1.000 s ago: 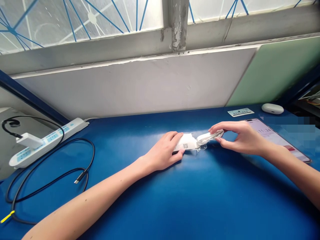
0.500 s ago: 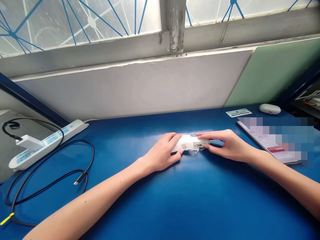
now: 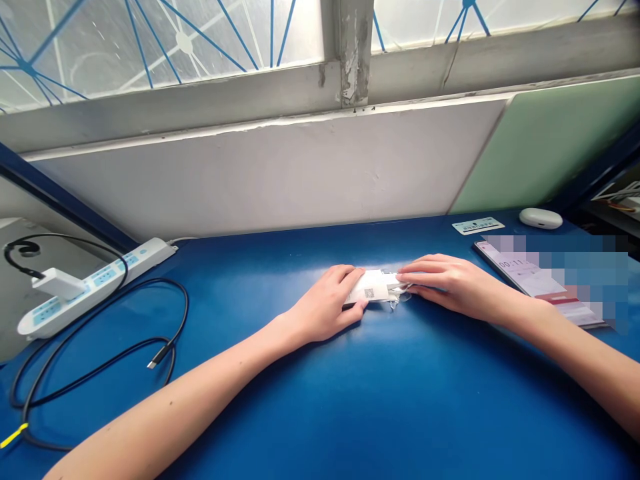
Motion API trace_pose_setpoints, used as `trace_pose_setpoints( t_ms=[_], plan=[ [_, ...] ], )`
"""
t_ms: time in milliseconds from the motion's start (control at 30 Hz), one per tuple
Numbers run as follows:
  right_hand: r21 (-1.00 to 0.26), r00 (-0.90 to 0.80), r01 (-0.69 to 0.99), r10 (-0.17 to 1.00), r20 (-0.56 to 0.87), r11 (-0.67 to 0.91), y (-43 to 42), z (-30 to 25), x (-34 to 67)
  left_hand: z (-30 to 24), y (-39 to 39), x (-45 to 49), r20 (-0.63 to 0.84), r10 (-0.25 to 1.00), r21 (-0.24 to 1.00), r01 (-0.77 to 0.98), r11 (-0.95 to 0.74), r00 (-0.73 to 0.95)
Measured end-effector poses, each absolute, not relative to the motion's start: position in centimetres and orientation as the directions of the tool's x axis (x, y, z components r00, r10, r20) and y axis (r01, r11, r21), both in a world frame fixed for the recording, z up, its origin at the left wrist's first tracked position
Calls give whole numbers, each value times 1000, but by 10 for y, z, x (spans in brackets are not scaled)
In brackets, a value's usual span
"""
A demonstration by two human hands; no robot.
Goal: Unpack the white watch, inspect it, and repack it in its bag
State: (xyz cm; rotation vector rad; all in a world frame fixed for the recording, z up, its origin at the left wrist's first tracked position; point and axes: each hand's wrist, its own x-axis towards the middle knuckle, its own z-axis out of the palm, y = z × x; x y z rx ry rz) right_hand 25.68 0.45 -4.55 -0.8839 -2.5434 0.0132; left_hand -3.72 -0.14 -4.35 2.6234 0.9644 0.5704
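Note:
A small white box (image 3: pixel 376 288) with a printed QR code lies on the blue table in front of me. My left hand (image 3: pixel 327 303) is closed round its left end, thumb on the near side and fingers over the far side. At the box's right end, white parts and some clear plastic (image 3: pixel 405 295) stick out; their kind is hard to make out. My right hand (image 3: pixel 447 287) pinches there with fingertips close together, and what lies between them is mostly hidden. A small silvery scrap (image 3: pixel 394 305) shows just below that end.
Left, a power strip (image 3: pixel 103 283) carries a white plug adapter (image 3: pixel 59 285), and a black cable (image 3: pixel 186 307) lies coiled nearby. Right, a phone or tablet (image 3: pixel 517 270), partly pixelated, lies beneath a card (image 3: pixel 478 226) and a white earbud case (image 3: pixel 541 218). A wall panel (image 3: pixel 280 180) rises behind.
My right hand has shifted its fingers at the box's right end, and more white material shows between hand and box. My left hand and the box have hardly moved.

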Motion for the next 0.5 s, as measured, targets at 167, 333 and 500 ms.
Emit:
trace_pose_setpoints(
  t_ms=[167,333,500],
  plan=[
    [-215,-688,585,619,380,782,-4,-44,245,-41,-2,-37,241,676,392,567,-724,697],
    [-248,-672,598,645,363,762,-9,-40,241,-42,-2,-37,239,675,384,571,-726,698],
    [-245,-629,625,664,405,741,-4,-39,249,-42,-2,-37,237,676,383,573,-725,698]
  ],
)
